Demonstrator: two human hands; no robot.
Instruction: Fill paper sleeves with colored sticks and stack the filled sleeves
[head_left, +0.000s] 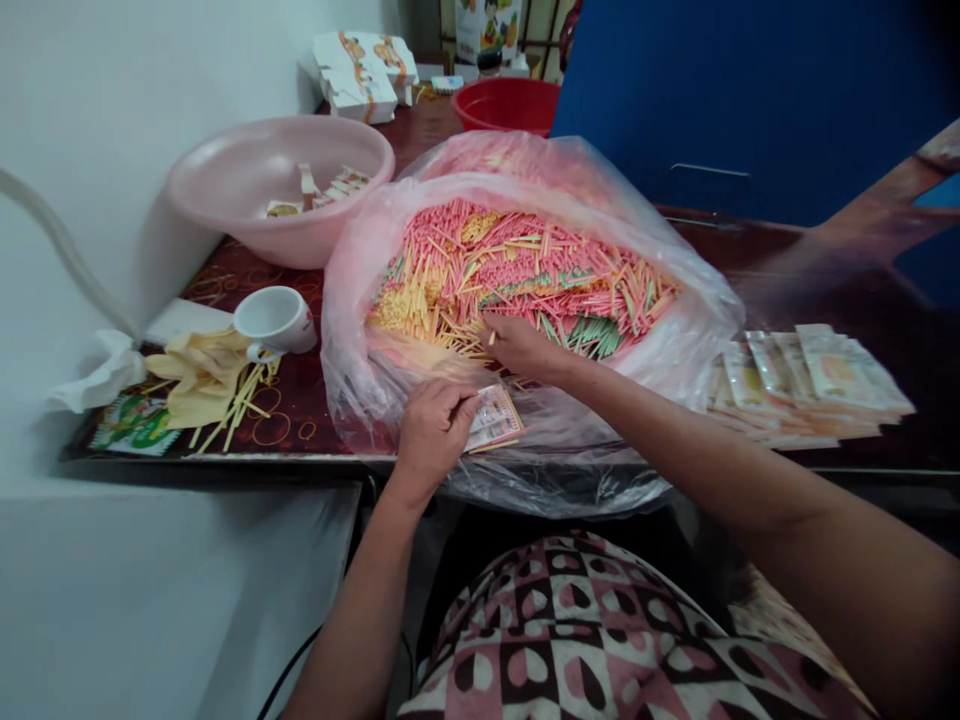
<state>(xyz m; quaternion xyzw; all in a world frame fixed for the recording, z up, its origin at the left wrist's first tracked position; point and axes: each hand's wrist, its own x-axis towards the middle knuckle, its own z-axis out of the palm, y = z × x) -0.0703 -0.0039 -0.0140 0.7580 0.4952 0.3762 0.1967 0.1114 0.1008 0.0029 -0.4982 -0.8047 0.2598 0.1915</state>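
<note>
Table (294, 398), bag (346, 300), sticks (525, 262), packet (495, 415)

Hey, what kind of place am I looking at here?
Probably a small home workshop for hand packing: a big plastic bag full of coloured sticks lies open on the table, printed packets are stacked beside it, and the left hand holds another packet.

Light is soft, even and moderately bright, falling from above; the white wall (90, 120) reads bright without glare. A diffuse shadow lies beneath the pink basin (277, 170). The plastic bag (675, 300) carries a faint sheen. The sticks (525, 265) at centre are sharp; the packets (810, 385) at right and the table (787, 270) behind them are smeared by blur. Straight lines bow toward the frame edges.
</note>
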